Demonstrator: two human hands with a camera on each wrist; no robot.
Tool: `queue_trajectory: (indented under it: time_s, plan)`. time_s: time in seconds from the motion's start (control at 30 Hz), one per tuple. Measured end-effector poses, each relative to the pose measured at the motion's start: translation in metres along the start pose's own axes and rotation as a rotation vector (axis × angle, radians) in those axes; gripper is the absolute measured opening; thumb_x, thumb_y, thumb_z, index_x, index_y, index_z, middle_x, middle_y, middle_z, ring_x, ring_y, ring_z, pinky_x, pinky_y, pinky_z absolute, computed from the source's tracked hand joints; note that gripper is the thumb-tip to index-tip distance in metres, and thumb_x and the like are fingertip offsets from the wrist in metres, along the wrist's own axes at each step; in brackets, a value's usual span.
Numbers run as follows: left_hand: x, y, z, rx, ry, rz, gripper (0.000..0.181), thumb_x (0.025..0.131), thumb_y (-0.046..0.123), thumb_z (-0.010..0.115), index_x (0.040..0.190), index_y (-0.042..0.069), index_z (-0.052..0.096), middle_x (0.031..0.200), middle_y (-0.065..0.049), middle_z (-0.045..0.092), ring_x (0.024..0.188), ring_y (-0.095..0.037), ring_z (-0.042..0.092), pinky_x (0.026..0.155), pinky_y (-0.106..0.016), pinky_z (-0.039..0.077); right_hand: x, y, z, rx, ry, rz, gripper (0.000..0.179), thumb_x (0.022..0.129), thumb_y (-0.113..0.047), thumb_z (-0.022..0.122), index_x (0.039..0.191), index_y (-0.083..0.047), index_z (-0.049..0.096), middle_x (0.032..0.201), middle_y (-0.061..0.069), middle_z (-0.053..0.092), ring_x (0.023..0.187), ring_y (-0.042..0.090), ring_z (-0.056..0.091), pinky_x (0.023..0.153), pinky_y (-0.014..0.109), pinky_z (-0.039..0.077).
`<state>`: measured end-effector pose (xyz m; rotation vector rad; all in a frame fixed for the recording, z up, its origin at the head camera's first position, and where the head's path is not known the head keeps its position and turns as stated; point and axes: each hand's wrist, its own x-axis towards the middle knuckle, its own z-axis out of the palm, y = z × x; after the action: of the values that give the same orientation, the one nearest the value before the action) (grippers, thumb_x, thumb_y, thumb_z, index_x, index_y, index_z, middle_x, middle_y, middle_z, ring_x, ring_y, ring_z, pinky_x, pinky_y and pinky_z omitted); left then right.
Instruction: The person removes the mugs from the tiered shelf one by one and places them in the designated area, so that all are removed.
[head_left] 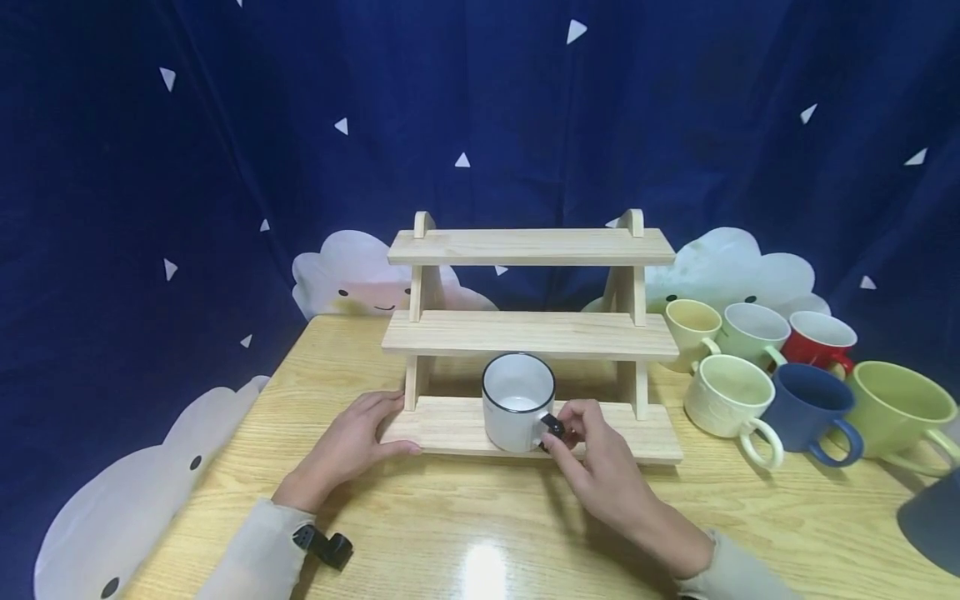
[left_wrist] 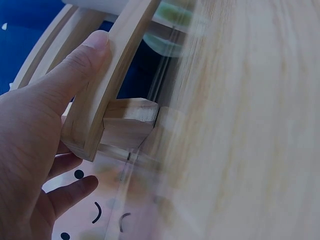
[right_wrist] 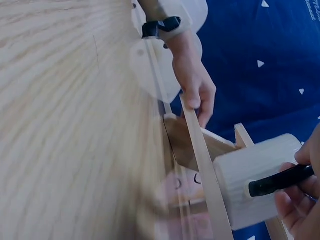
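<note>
A white mug (head_left: 517, 403) with a black rim and black handle (right_wrist: 280, 180) stands upright on the bottom board of a three-tier wooden display shelf (head_left: 529, 332). My right hand (head_left: 600, 467) pinches the mug's handle between thumb and fingers, at the mug's right side. At the shelf's left end, my left hand (head_left: 348, 450) holds the bottom board, its thumb along the front edge and its fingers round the end. The left wrist view shows that thumb (left_wrist: 80, 62) lying against the board.
On the table's right stand several mugs: a yellow one (head_left: 684, 350), a pale green one (head_left: 746, 333), a red one (head_left: 817, 337), a cream one (head_left: 723, 408), a blue one (head_left: 806, 417) and a large olive-green one (head_left: 892, 417). A dark grey object (head_left: 933, 521) is cut off at the right edge.
</note>
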<state>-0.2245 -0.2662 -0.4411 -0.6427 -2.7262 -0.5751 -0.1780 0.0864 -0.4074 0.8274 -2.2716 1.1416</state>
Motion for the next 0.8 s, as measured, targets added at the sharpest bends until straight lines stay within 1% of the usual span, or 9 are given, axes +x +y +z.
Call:
queue_trajectory:
  time_s: [0.17, 0.3, 0.43, 0.5, 0.63, 0.8]
  plan:
    - [0.0, -0.001, 0.0, 0.003, 0.0, 0.001, 0.083, 0.075, 0.065, 0.071, 0.131, 0.004, 0.061, 0.137, -0.01, 0.056, 0.128, -0.032, 0.048, 0.109, -0.049, 0.039, 0.002, 0.004, -0.009, -0.019, -0.007, 0.053, 0.03, 0.088, -0.002, 0.071, 0.112, -0.007, 0.053, 0.088, -0.009, 0.065, 0.08, 0.004, 0.062, 0.067, 0.024, 0.056]
    - [-0.001, -0.001, 0.0, 0.0, -0.002, -0.002, 0.084, 0.075, 0.067, 0.07, 0.131, 0.005, 0.061, 0.137, -0.009, 0.056, 0.128, -0.032, 0.048, 0.109, -0.049, 0.039, 0.002, 0.005, -0.013, -0.036, -0.032, 0.117, 0.024, 0.093, -0.008, 0.067, 0.115, -0.011, 0.057, 0.092, -0.007, 0.067, 0.084, 0.007, 0.064, 0.071, 0.028, 0.059]
    - [-0.001, -0.001, 0.0, 0.001, -0.001, -0.007, 0.085, 0.074, 0.068, 0.069, 0.131, 0.005, 0.061, 0.137, -0.009, 0.056, 0.128, -0.032, 0.049, 0.108, -0.049, 0.04, 0.001, 0.009, -0.017, -0.011, -0.054, 0.208, 0.013, 0.097, -0.014, 0.063, 0.109, -0.015, 0.063, 0.099, -0.003, 0.071, 0.09, 0.011, 0.068, 0.076, 0.033, 0.06]
    - [-0.001, -0.002, 0.001, 0.003, 0.005, -0.004, 0.085, 0.074, 0.067, 0.07, 0.131, 0.005, 0.061, 0.136, -0.009, 0.056, 0.127, -0.032, 0.049, 0.107, -0.05, 0.04, 0.0, 0.012, -0.019, 0.014, -0.055, 0.239, 0.009, 0.097, -0.015, 0.063, 0.105, -0.017, 0.066, 0.102, -0.004, 0.072, 0.093, 0.013, 0.068, 0.078, 0.034, 0.06]
    - [-0.001, -0.002, 0.002, 0.004, 0.018, 0.01, 0.083, 0.074, 0.066, 0.071, 0.131, 0.005, 0.061, 0.135, -0.009, 0.057, 0.126, -0.032, 0.05, 0.106, -0.05, 0.041, -0.001, 0.017, -0.022, 0.064, -0.032, 0.249, 0.008, 0.095, -0.014, 0.065, 0.101, -0.016, 0.069, 0.101, -0.006, 0.072, 0.093, 0.01, 0.067, 0.081, 0.033, 0.059]
    - [-0.001, -0.002, 0.002, 0.004, 0.026, 0.021, 0.082, 0.074, 0.065, 0.072, 0.13, 0.007, 0.062, 0.135, -0.008, 0.057, 0.125, -0.031, 0.051, 0.106, -0.049, 0.042, -0.006, 0.02, -0.027, 0.108, -0.005, 0.258, 0.008, 0.095, -0.014, 0.065, 0.101, -0.016, 0.071, 0.1, -0.007, 0.073, 0.093, 0.008, 0.067, 0.079, 0.023, 0.056]
